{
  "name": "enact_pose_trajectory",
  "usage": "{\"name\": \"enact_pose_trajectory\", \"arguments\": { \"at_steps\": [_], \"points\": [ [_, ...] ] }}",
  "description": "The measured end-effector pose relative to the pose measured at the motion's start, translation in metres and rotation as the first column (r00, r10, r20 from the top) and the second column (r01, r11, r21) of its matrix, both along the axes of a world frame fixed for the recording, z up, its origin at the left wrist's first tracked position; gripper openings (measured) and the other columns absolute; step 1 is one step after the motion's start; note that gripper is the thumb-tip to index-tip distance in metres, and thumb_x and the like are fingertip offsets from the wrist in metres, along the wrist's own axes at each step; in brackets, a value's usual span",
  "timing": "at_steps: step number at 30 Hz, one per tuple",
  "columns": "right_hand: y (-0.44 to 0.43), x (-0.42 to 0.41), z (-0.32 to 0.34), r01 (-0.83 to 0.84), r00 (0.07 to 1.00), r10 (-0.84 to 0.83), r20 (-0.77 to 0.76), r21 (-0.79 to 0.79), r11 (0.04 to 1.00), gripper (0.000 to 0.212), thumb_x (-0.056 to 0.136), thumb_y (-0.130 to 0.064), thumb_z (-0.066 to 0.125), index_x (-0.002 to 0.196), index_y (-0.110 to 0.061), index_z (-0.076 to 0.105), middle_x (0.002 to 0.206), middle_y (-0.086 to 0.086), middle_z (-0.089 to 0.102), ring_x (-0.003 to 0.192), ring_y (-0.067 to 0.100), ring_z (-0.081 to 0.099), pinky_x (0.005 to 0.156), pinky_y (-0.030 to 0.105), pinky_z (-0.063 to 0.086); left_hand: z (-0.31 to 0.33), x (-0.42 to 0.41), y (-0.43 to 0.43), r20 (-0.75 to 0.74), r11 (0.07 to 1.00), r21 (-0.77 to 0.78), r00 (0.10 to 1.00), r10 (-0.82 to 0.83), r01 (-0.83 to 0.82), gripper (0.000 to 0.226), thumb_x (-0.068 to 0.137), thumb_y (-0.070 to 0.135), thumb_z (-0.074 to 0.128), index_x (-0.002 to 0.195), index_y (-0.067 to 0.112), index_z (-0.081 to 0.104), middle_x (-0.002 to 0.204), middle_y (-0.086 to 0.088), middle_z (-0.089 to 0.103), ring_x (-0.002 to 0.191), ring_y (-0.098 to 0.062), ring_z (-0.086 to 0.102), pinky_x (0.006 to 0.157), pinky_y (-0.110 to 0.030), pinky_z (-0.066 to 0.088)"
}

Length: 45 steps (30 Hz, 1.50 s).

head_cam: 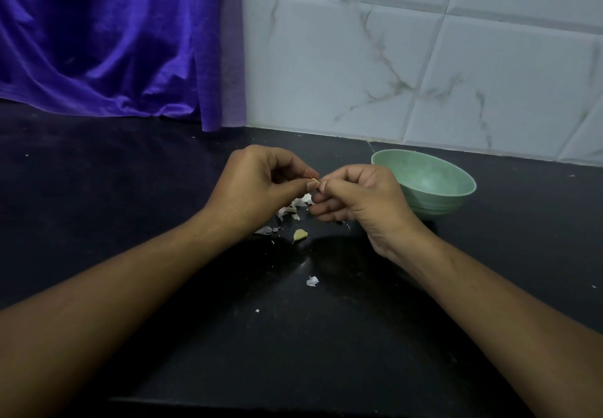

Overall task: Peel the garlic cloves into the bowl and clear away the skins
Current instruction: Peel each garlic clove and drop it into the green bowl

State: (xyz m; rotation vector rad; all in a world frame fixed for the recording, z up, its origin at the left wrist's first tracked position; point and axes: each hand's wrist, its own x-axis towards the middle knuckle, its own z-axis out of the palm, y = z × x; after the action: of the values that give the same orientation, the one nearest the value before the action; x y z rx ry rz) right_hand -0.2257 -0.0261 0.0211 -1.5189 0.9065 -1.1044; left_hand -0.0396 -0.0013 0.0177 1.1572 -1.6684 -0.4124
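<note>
My left hand (pixel 257 186) and my right hand (pixel 355 199) meet above the black counter (pixel 130 189), fingertips together. Between them they pinch a small garlic clove (pixel 314 181), of which only a pale tip shows. A peeled yellowish clove (pixel 300 235) lies on the counter just below the hands. White garlic skins (pixel 293 209) are scattered under and between the hands, and one loose skin piece (pixel 312 281) lies nearer to me. A pale green bowl (pixel 453 169) stands to the right of my right hand; what I see of its inside looks bare.
A purple cloth (pixel 107 42) hangs at the back left down to the counter. White marbled wall tiles (pixel 424 59) rise behind the bowl. Tiny skin flecks (pixel 257 310) dot the counter. The counter's front edge runs along the bottom of the view.
</note>
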Motion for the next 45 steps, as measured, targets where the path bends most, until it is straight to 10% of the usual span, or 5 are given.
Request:
{"name": "enact_pose_trajectory", "arguments": {
  "at_steps": [10,18,30,45],
  "points": [
    [0.0,-0.001,0.005,-0.066,0.994,0.054,0.092,0.135,0.989,0.009,0.095,0.001,0.06,0.094,0.003,0.069,0.073,0.01,0.07,0.062,0.021,0.071,0.063,0.033,0.064,0.001,-0.002,0.0,-0.241,0.976,0.125,0.96,-0.142,0.176,0.013,0.091,0.01,0.077,0.104,0.013,0.076,0.097,-0.022,0.075,0.086,-0.037,0.073,0.078,-0.063,0.061],
    [0.001,-0.002,0.007,-0.153,0.983,0.132,0.129,0.173,0.973,0.021,0.096,-0.002,0.059,0.08,-0.006,0.072,0.071,0.007,0.066,0.059,0.019,0.068,0.063,0.034,0.064,0.004,0.002,0.001,-0.053,0.991,0.055,0.991,-0.119,0.122,0.01,0.089,0.019,0.082,0.099,0.019,0.081,0.087,-0.001,0.079,0.084,-0.032,0.074,0.078,-0.052,0.063],
    [0.003,-0.001,0.004,-0.202,0.979,0.197,0.045,0.187,0.961,0.007,0.095,-0.002,0.061,0.089,-0.004,0.064,0.07,0.006,0.064,0.056,0.017,0.064,0.063,0.036,0.063,0.005,-0.01,0.005,-0.524,0.92,0.224,0.836,-0.164,0.321,0.019,0.074,0.026,0.081,0.091,0.018,0.08,0.088,-0.003,0.073,0.077,-0.006,0.065,0.062,-0.019,0.053],
    [-0.008,-0.012,0.002,0.006,0.993,-0.024,-0.115,-0.156,0.988,0.008,0.091,0.0,0.074,0.092,0.0,0.067,0.081,0.011,0.065,0.06,0.023,0.067,0.052,0.034,0.058,0.008,-0.002,0.003,-0.542,0.901,0.305,0.834,-0.101,0.307,0.034,0.07,0.023,0.083,0.102,0.013,0.077,0.1,-0.012,0.078,0.072,-0.012,0.069,0.059,-0.023,0.058]
  ]
}}
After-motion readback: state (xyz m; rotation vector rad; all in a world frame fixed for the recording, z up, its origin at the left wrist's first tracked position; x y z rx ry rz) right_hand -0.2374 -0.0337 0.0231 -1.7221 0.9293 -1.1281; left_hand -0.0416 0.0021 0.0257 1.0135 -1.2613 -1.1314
